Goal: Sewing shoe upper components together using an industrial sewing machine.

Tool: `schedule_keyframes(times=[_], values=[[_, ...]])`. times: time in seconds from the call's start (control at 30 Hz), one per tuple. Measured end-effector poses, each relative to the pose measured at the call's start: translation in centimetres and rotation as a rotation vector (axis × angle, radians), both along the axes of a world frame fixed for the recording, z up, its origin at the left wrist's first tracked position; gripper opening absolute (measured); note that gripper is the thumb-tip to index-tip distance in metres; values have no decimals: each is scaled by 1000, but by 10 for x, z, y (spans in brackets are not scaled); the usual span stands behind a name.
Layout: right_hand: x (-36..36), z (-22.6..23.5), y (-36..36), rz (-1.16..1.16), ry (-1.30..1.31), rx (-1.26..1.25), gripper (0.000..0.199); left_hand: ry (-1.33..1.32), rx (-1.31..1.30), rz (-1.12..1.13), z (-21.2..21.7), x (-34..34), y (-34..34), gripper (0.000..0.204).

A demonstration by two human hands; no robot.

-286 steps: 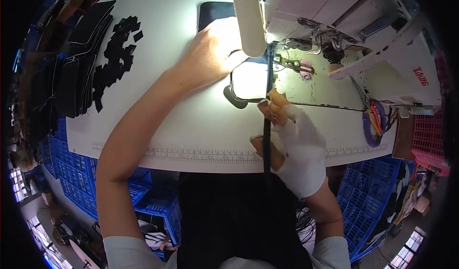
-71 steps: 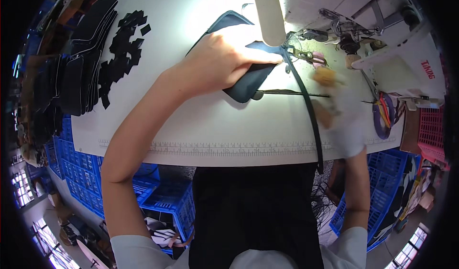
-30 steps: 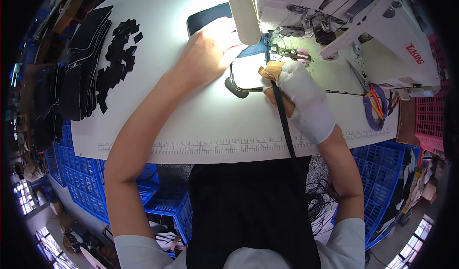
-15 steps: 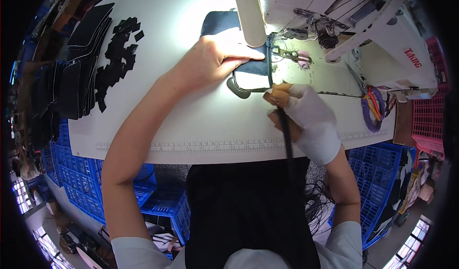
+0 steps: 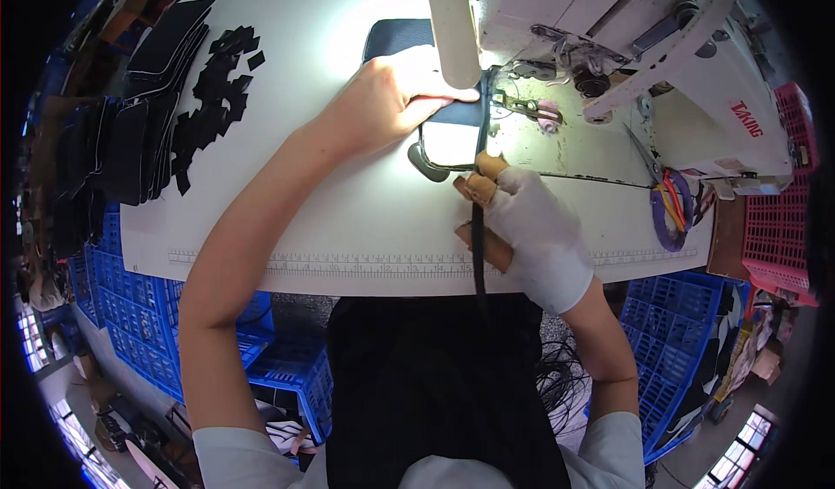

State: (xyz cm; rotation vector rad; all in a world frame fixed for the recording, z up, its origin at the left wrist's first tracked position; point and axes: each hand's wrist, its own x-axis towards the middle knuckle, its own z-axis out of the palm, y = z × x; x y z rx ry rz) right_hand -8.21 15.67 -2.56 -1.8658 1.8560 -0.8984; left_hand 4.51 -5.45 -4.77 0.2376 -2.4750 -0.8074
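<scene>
My left hand (image 5: 387, 102) presses a dark blue fabric panel (image 5: 396, 39) onto the table, its index finger and thumb close together beside the needle area of a white sewing machine (image 5: 609, 33). The near part of the panel is white with a dark edge. Wearing a white glove with tan covers on the fingers, my right hand (image 5: 531, 228) pinches a narrow black strip (image 5: 478, 259) just below the panel's near right corner. From those fingers the strip hangs past the table's front edge. My left hand and a cream machine part hide some of the panel.
Stacked dark panels (image 5: 137, 154) and scattered small black pieces (image 5: 217, 85) lie at the left. Purple-handled scissors (image 5: 670, 206) rest at the right. A ruler scale (image 5: 391, 267) runs along the front edge. Blue crates (image 5: 139, 315) and a pink basket (image 5: 774, 228) flank the table.
My right hand has moved left and slightly down with the black strip, which now hangs straighter. My left hand stays on the panel. The whole view has shifted slightly.
</scene>
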Motion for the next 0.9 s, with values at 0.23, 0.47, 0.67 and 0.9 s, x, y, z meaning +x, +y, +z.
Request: schedule_keyframes(times=[0.23,0.47,0.67,0.9], values=[[3,2,0,-36,-74,10,35,-106,205,23,1,-2,-14,25],[-2,12,-18,-217,-368,86,35,-15,-100,-93,2,-11,-38,26],[-17,18,-49,-401,-353,-103,20,-70,-28,-257,14,-16,-56,41],[-24,18,-48,-277,-615,-184,20,-266,-43,-289,32,-23,-50,44]])
